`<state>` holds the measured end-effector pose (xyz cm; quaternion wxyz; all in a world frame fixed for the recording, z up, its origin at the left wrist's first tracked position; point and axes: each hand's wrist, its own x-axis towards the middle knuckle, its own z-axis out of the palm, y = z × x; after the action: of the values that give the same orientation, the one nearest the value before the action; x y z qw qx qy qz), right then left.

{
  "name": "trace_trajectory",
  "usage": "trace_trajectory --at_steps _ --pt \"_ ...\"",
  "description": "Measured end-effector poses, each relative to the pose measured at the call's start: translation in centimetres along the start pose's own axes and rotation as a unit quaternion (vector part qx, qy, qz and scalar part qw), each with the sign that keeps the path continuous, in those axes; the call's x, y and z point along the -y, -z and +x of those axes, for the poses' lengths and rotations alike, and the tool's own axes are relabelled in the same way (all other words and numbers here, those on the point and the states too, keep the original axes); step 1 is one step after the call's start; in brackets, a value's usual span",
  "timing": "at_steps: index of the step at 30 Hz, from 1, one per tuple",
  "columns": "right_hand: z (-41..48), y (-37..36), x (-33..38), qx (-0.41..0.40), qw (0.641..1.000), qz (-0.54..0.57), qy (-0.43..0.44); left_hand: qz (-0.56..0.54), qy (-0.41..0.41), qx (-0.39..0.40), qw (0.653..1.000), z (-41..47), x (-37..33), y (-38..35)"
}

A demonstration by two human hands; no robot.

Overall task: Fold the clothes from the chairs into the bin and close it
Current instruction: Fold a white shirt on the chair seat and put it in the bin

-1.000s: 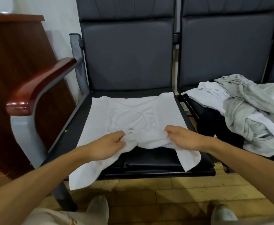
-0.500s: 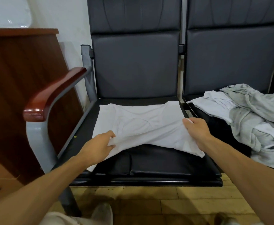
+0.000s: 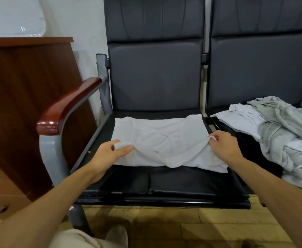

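Observation:
A white shirt [image 3: 157,138] lies folded over on the black seat of the left chair [image 3: 164,185]. My left hand [image 3: 109,154] pinches the shirt's left edge, cloth curled over its fingers. My right hand [image 3: 225,147] grips the shirt's right edge near the seat's side. On the right chair sits a heap of clothes: a white garment [image 3: 241,120] under a grey one [image 3: 289,136]. No bin is in view.
A red-brown wooden armrest [image 3: 66,106] on a grey metal frame stands left of the seat. A dark wooden cabinet [image 3: 21,104] fills the left side. Yellow floor tiles [image 3: 182,228] and my shoes lie below.
Both hands have carried the shirt's near half up and back over its far half, then spread apart to the seat's sides. The shirt lies shorter and further back on the seat.

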<state>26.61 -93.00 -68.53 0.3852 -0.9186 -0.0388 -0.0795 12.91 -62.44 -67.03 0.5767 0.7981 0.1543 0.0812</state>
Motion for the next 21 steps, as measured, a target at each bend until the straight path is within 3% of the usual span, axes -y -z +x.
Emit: trace_trajectory --at_steps 3,7,10,13,17,21 --pt "-0.7 1.5 -0.3 -0.001 0.986 -0.165 0.033 -0.059 0.018 0.042 0.997 0.3 0.6 -0.3" --pt "-1.1 2.2 -1.0 0.032 0.967 -0.251 0.029 0.064 -0.009 -0.011 0.998 1.1 1.7 -0.7" --pt "-1.0 2.7 -1.7 0.138 0.967 -0.208 0.053 0.246 -0.04 -0.022 0.968 1.1 1.8 -0.3" --pt "-1.1 3.8 -1.7 0.242 0.952 -0.151 0.108 0.351 -0.043 0.009 0.935 0.7 1.5 -0.1" --pt "-1.0 4.5 -1.6 0.23 0.961 -0.068 0.139 0.419 -0.047 -0.015 0.907 0.0 0.7 0.0" --pt "-2.4 5.1 -0.4 0.251 0.961 0.023 0.111 0.459 -0.037 0.001 0.888 -0.7 0.6 0.9"
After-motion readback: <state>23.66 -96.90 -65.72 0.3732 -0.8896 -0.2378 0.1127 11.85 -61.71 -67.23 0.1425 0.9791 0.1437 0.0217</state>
